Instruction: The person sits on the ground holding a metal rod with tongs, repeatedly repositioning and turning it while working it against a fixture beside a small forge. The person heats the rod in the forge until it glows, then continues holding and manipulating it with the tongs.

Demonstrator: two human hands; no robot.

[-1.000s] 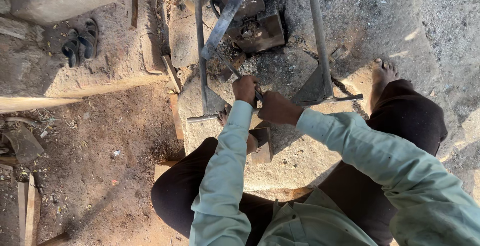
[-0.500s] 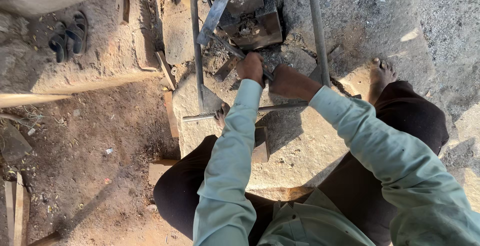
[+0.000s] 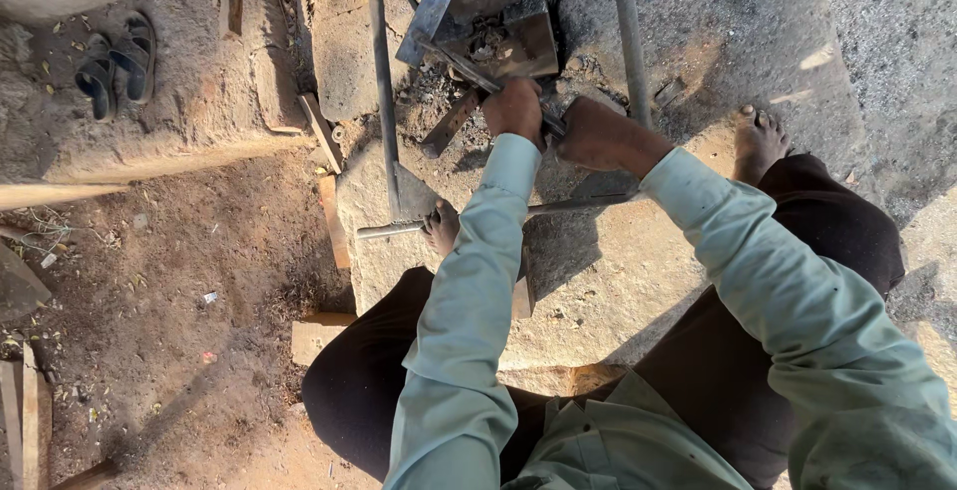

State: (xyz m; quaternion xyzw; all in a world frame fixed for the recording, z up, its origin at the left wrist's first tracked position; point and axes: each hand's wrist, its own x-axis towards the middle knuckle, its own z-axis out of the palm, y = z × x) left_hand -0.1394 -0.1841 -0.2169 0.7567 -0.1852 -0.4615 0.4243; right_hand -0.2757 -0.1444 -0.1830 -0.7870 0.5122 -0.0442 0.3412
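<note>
Bare packed earth and rough stone make up this outdoor work spot; a pair of dark sandals [image 3: 118, 63] lies on the dirt to the far side, and wooden offcuts are scattered about. A person in a pale green shirt squats over a big flat stone slab [image 3: 598, 291], bare feet planted on it; one foot [image 3: 442, 227] pins a thin metal rod [image 3: 399, 228] that lies across the slab; the other foot [image 3: 760, 141] rests near its outer edge.

Both hands reach forward to the dark metal box [image 3: 498, 21] full of ash and scrap just past the slab. The left hand [image 3: 515, 109] is curled shut round a narrow dark metal strip [image 3: 469, 73] that slants out of the box towards the person; the right hand [image 3: 593, 134] is closed on the same strip just beside it, fingers pressed together around it; whether the grip is tight or loose I cannot quite tell from here, as the knuckles hide the strip.

Two long steel bars stand close by: one bar [image 3: 380, 81] to the left of the box, one pole [image 3: 628, 36] to the right.

That strip looks stiff and fairly heavy for its width, likely gritty rather than slippery, perhaps sharp-edged; the near end, well clear of the ash, seems the sensible place to hold.
</note>
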